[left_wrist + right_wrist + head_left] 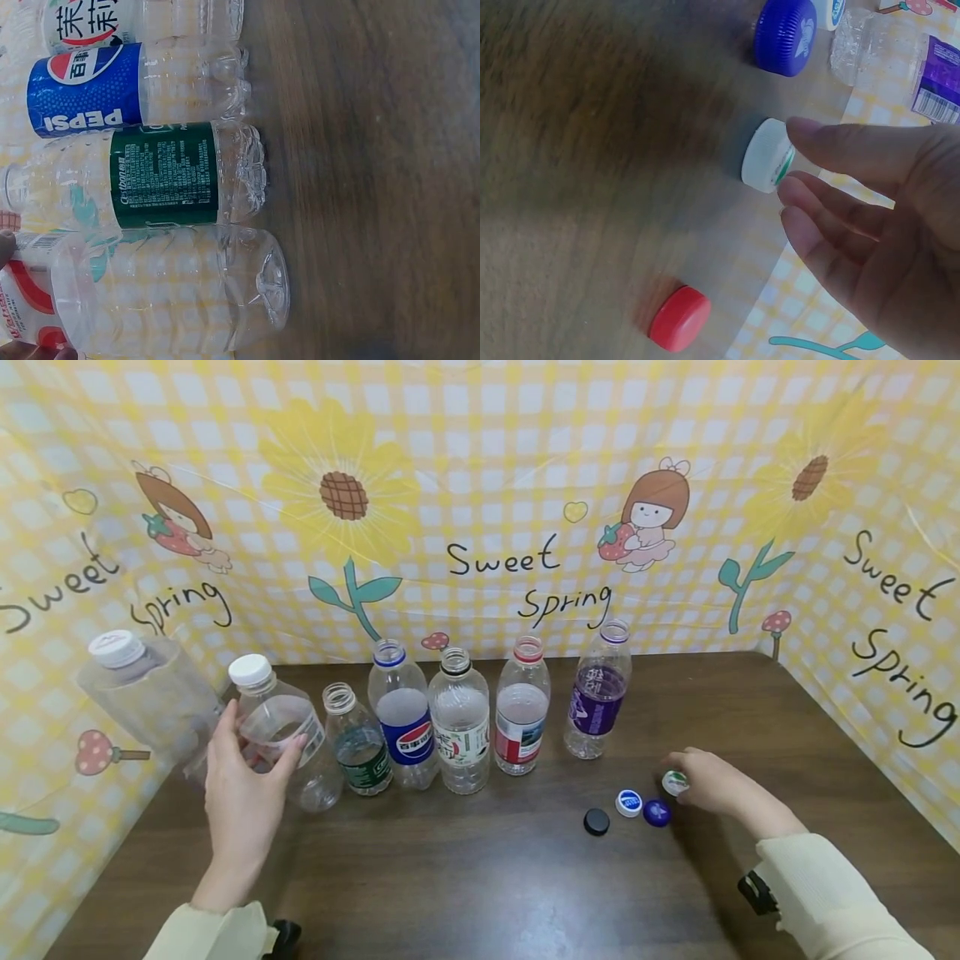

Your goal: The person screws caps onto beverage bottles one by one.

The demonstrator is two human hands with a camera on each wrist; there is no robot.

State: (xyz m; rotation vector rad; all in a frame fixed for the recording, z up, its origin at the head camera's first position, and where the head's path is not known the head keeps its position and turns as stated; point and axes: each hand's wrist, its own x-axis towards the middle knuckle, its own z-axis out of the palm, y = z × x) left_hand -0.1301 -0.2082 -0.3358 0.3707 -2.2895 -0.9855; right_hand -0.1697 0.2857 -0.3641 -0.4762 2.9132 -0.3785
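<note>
On the left, my left hand grips a clear plastic bottle with a white screw cap around its upper part. Its red-and-white label shows between the fingers in the left wrist view. Over at the right, my right hand hovers by a white bottle cap with green print. Thumb and fingers are spread beside that cap, not closed round it. Near it lie a dark blue cap, a white-and-blue cap, a black cap and a red cap.
Uncapped bottles stand in a row: green-label, Pepsi, white-label, red-label and purple-label. A large capped container stands at far left. Checked cloth encloses the brown table.
</note>
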